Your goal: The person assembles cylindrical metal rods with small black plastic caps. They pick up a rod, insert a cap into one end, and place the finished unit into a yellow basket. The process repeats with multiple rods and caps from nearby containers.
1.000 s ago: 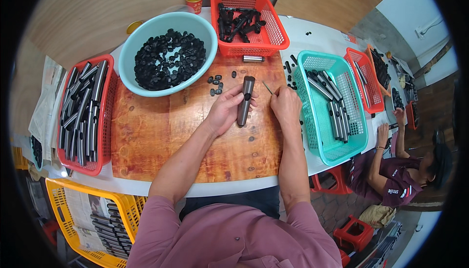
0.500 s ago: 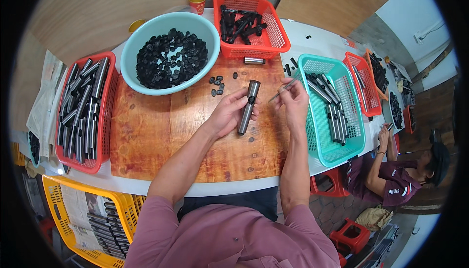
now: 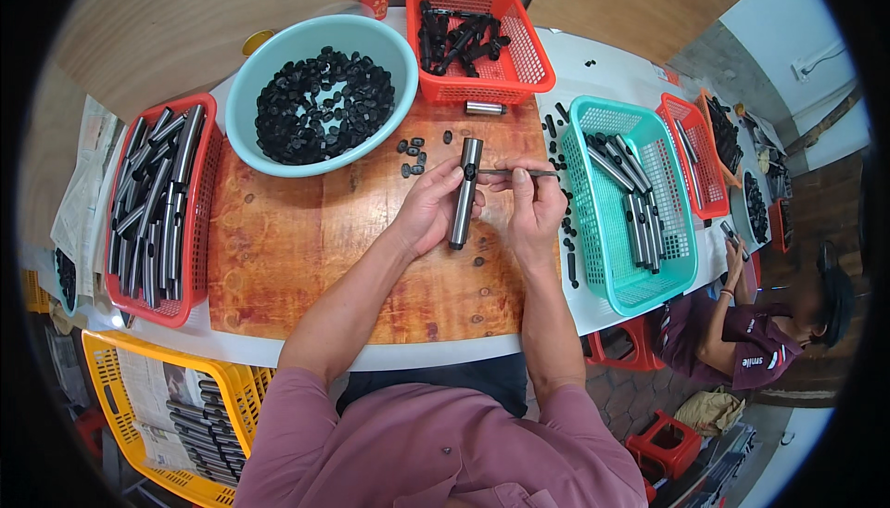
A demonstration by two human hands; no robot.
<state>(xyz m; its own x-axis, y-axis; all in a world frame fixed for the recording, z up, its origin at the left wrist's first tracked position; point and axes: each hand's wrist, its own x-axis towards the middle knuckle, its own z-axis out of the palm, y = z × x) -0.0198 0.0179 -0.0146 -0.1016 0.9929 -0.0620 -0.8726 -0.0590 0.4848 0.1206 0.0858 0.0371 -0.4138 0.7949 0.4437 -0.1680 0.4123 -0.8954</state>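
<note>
My left hand is closed around a shiny steel cylinder with a dark hole in its side, held nearly upright above the wooden board. Between the fingers of my right hand is a thin dark metal rod, lying almost level. Its left end meets the cylinder at the side hole; whether it goes inside cannot be made out. Several small black oval pieces lie on the board just beyond my left hand. Another steel cylinder rests at the board's far edge.
A pale blue basin of black pieces stands far left. Steel cylinders fill a red basket at left and partly fill a green basket at right. A red basket holds black parts. Beyond the green basket sits a co-worker.
My right hand has moved left and slightly nearer, bringing the rod's end from apart to the cylinder's side hole. The cylinder stands a little more upright. More black pieces show beside the green basket.
</note>
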